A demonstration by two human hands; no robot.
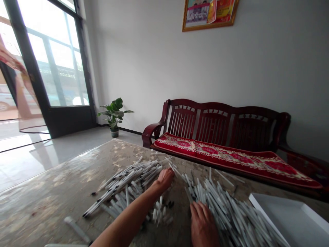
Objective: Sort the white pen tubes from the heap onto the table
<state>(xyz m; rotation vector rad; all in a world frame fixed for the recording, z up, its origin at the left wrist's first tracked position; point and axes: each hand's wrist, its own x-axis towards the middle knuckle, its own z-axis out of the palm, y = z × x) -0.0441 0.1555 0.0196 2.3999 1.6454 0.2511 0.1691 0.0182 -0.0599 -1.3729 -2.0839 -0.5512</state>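
My left hand [166, 178] reaches forward over the table, its fingers closed at the end of some thin white pen tubes [177, 168]. What lies between its fingertips is hidden. My right hand [203, 223] rests palm down at the left edge of a big heap of pale, translucent pen barrels [228, 206], fingers stretched forward and touching the nearest ones. Left of my left forearm is a pile of slim white pens or refills with black ends [128, 176]. Between my hands lie small white pen parts [159, 211] and black caps [170, 204].
A patterned cloth [59, 195] covers the table. At the right stands a white shallow box [295, 216]. Near the front left lies a loose clear tube [75, 228]. Beyond the table are a dark red wooden bench [213, 120], a potted plant [114, 113] and a glass door [56, 61].
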